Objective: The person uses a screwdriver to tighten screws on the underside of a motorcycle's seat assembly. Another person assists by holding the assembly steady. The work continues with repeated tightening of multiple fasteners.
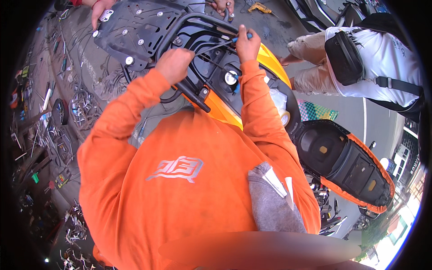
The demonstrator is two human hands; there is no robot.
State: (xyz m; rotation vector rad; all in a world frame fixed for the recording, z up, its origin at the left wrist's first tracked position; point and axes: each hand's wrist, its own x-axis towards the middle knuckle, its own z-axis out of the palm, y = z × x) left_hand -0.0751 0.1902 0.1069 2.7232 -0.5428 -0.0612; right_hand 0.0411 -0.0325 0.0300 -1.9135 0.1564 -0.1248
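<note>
My left hand is closed in a fist above the black tubular rack of an orange-yellow scooter. A thin grey rod-like piece runs from this fist to my right hand. My right fingers are closed around its blue end; its exact kind is unclear. Below my right hand, a round white-topped cap sits in the scooter's opened rear body, with another blue piece beside it. A black slotted plate with several round bolts lies to the left of the rack.
Another person's hand touches the plate's far left, and a second hand is at the rack's far end. A bystander with a black bag stands at right. The raised seat extends right. Tools and metal parts litter the left ground.
</note>
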